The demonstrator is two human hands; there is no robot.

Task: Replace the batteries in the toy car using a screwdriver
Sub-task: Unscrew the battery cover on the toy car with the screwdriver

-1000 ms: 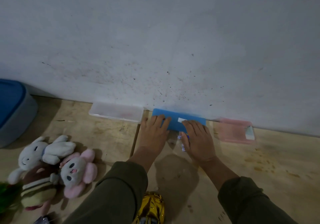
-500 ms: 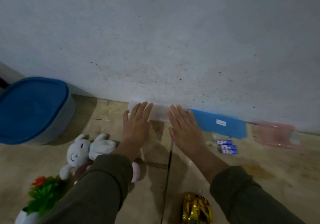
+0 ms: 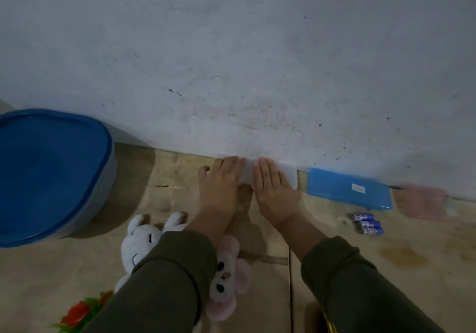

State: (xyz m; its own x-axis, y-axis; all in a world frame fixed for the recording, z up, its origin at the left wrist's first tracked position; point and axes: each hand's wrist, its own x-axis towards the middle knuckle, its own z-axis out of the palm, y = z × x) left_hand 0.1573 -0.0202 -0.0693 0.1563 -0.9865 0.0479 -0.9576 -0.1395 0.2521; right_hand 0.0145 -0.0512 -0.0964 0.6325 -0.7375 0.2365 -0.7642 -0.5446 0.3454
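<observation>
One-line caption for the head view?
Both hands, left and right, flat on a clear box by the wall; batteries nearby.

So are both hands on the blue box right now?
No, both the left hand and right hand lie flat on the clear box; the blue box sits untouched beside it.

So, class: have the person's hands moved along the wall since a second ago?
Yes. Both hands shifted left, off the blue case onto the clear case beside it.
</observation>
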